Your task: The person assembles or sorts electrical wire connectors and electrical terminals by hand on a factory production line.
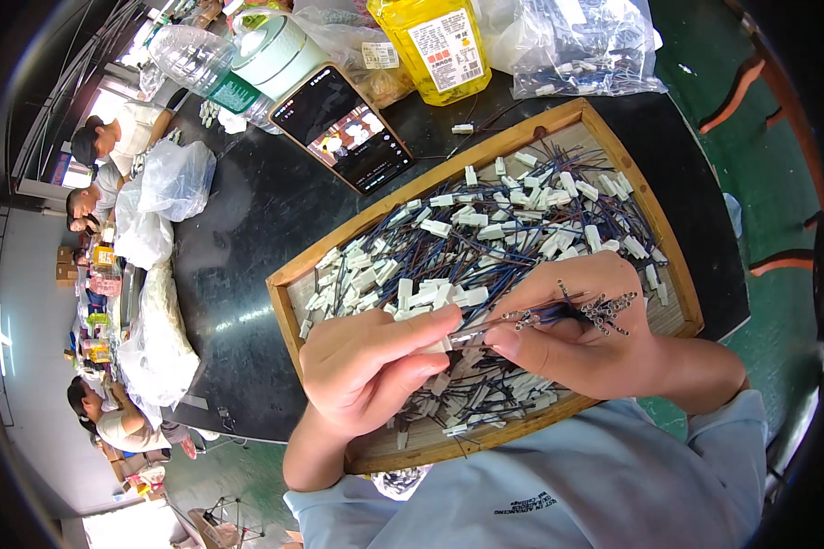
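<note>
Both hands are over a wooden tray [522,131] heaped with white plastic connectors on dark blue and brown wires [485,238]. My left hand [366,366] pinches a white connector [439,346] between thumb and forefinger. In my right hand [577,339] is a bunch of wires with metal terminals [604,313], their ends fanning out above the closed fingers. Thin wires run from the right thumb and forefinger toward the left fingertips. Whether these wires sit inside the pinched connector, I cannot tell.
Behind the tray a phone [343,128] leans against a pale green lidded container [279,57], beside a clear bottle [201,69]. A yellow jug [435,46] and clear bags of parts [581,46] stand at the back. Other people work along a table at far left.
</note>
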Tool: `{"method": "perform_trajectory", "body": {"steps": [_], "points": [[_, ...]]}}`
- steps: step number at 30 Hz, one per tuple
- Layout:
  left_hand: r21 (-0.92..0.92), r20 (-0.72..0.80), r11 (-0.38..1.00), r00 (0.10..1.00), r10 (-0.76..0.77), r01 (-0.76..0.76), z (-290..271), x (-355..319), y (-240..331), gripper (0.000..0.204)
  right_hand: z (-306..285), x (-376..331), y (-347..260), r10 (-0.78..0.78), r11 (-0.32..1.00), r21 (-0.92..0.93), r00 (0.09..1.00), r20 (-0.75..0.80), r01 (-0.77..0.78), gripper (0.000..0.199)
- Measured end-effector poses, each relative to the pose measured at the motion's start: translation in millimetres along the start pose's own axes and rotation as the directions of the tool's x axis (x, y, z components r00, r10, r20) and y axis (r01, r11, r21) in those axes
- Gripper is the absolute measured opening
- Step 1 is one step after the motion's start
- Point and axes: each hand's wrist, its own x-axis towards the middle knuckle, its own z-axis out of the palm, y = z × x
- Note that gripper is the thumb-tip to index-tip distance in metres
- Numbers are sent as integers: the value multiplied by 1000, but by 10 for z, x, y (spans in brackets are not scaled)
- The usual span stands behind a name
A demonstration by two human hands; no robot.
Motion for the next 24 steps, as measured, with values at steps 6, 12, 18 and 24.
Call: {"method": "perform_trajectory", "body": {"steps": [6,12,18,24], "points": [[23,75,997,994,77,-79,-8,35,-11,40,54,4,62,20,981,191,998,66,-32,11],[0,109,996,990,89,-90,-7,52,20,41,33,36,101,-44,987,156,992,119,25,12],[67,61,991,991,116,-120,-19,15,32,41,29,24,36,-126,991,53,989,77,122,8],[74,67,989,990,120,-125,-18,15,25,40,39,36,61,-151,988,60,984,98,145,10]]}}
